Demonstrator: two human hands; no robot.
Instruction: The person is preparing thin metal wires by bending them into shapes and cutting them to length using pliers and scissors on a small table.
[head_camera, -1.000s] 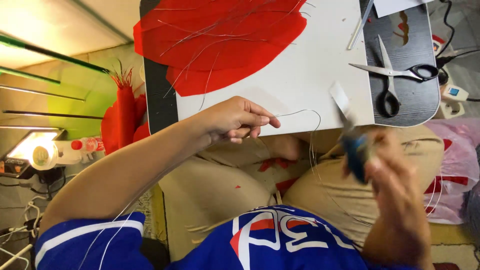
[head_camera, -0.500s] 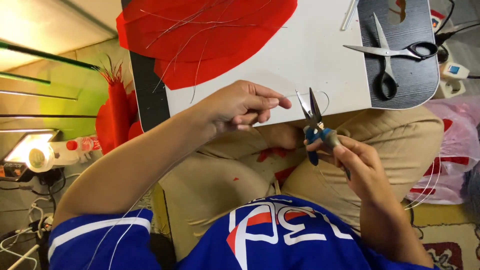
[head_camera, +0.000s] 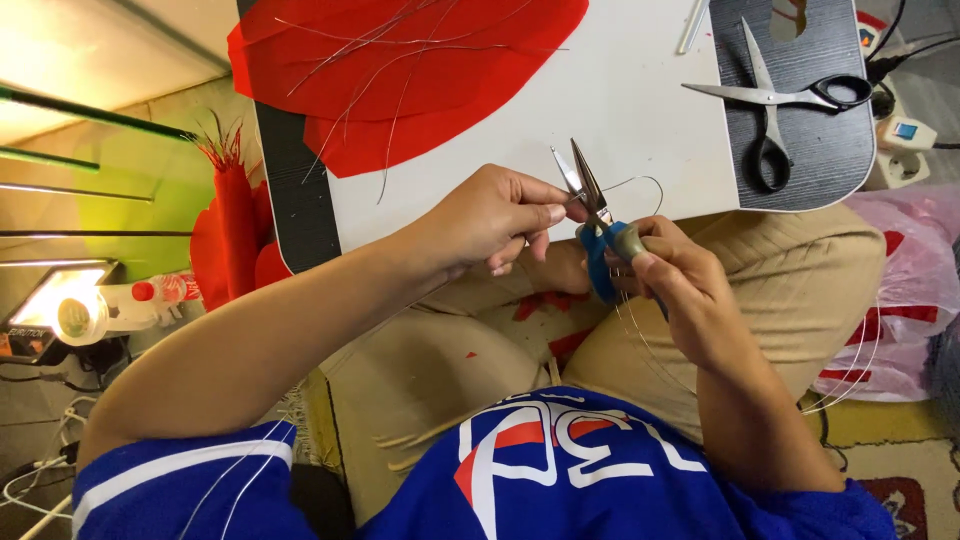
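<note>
I see the left hand (head_camera: 495, 220) pinching a thin wire (head_camera: 640, 182) between thumb and fingertips, just at the near edge of the worktop (head_camera: 640, 100), so the wire stays steady. The right hand (head_camera: 680, 285) is closed around the blue handles of the pliers (head_camera: 590, 200); their tips point up and stand a little open beside the wire, which loops over the white board. I think the hands are kept close so the tips can reach the wire near the pinch. Scissors (head_camera: 775, 100) lie far right, apart. Compared with half a second ago, the pliers have moved closer to the left fingers, and the view shifted a little.
</note>
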